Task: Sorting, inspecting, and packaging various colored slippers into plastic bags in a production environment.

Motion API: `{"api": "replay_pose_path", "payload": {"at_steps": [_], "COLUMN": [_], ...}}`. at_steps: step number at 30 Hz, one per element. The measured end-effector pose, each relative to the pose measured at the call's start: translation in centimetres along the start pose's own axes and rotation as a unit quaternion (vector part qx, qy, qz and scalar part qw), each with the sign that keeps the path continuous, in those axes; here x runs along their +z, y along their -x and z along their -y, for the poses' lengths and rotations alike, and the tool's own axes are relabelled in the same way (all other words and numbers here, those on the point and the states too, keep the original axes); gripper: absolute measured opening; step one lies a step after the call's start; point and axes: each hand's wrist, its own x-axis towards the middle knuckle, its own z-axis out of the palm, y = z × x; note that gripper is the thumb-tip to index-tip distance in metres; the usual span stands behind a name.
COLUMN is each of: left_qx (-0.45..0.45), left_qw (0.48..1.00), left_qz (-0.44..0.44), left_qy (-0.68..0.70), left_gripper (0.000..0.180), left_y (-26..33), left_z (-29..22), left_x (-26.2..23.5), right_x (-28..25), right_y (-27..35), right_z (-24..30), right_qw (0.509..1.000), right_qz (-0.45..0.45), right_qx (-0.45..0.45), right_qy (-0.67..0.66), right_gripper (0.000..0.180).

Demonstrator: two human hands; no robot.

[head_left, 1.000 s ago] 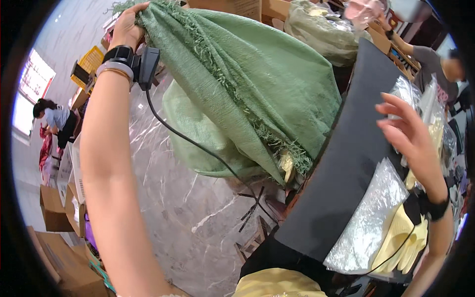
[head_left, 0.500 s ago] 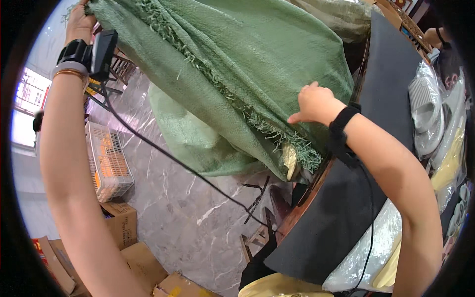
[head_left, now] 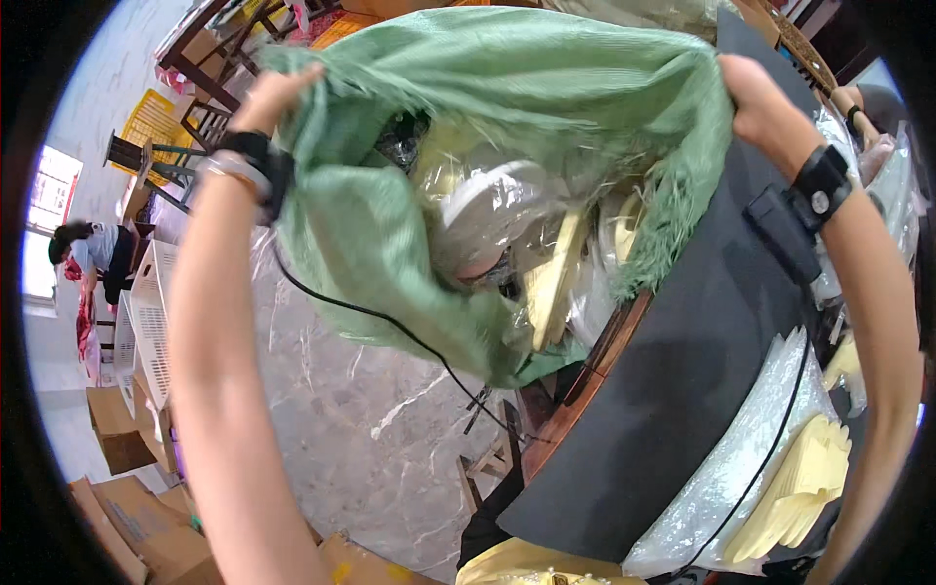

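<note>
A large green woven sack (head_left: 390, 224) hangs beside the table with its frayed mouth spread wide. At the upper left my left hand (head_left: 276, 97) is closed on the sack's rim. On the opposite side, my right hand (head_left: 765, 102) grips the rim above the table's edge. Inside lie slippers in clear plastic bags, among them a whitish slipper (head_left: 497, 195) and a pale yellow slipper (head_left: 556, 273). The sack's lower part and deeper contents are hidden.
A dark grey mat (head_left: 653, 429) covers the table, bearing clear plastic bags (head_left: 726, 468) and pale yellow pieces (head_left: 799, 478). White crates (head_left: 151, 312) and cardboard boxes (head_left: 127, 526) stand left on the marbled floor. A person (head_left: 102, 258) is far left; another person's hand (head_left: 877, 156) shows upper right.
The sack's mouth has been pulled open, showing the bagged slippers. My right hand has risen from the sack's side to its rim; my left hand has moved right and slightly down.
</note>
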Motion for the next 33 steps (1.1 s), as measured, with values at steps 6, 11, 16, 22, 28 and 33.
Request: {"api": "replay_pose_path", "payload": {"at_steps": [6,11,16,22,28,33], "left_qx": [0.523,0.346,0.344,0.290,0.397,0.361], "left_qw": [0.833,0.831,0.854,0.882,0.853,0.834], "left_qz": [-0.118,0.427,0.374,0.364,0.190,0.342], "left_qy": [0.137,0.086,0.114,0.068,0.280,0.238], "left_gripper": [0.033,0.042,0.069,0.020,0.025,0.023], "left_y": [25.3,37.9,41.2,42.6,44.4,41.9], "left_z": [-10.2,-4.5,-4.3,-8.5,-5.8,-7.3], "left_x": [12.5,23.4,33.3,36.5,47.4,45.5], "right_x": [-7.8,-12.4,-12.3,-9.9,-8.4,-9.6], "right_y": [-2.5,-3.7,-4.4,-3.9,-6.3,-7.0], "right_z": [8.1,10.7,10.4,10.0,11.0,11.1], "right_qw": [0.984,0.774,0.710,0.902,0.916,0.920], "right_qz": [0.029,-0.027,-0.032,0.120,0.172,0.106], "right_qx": [-0.159,-0.358,-0.397,-0.377,-0.174,-0.201], "right_qy": [0.076,0.522,0.581,0.175,-0.318,-0.319], "right_gripper": [0.024,0.029,0.030,0.027,0.023,0.023]}}
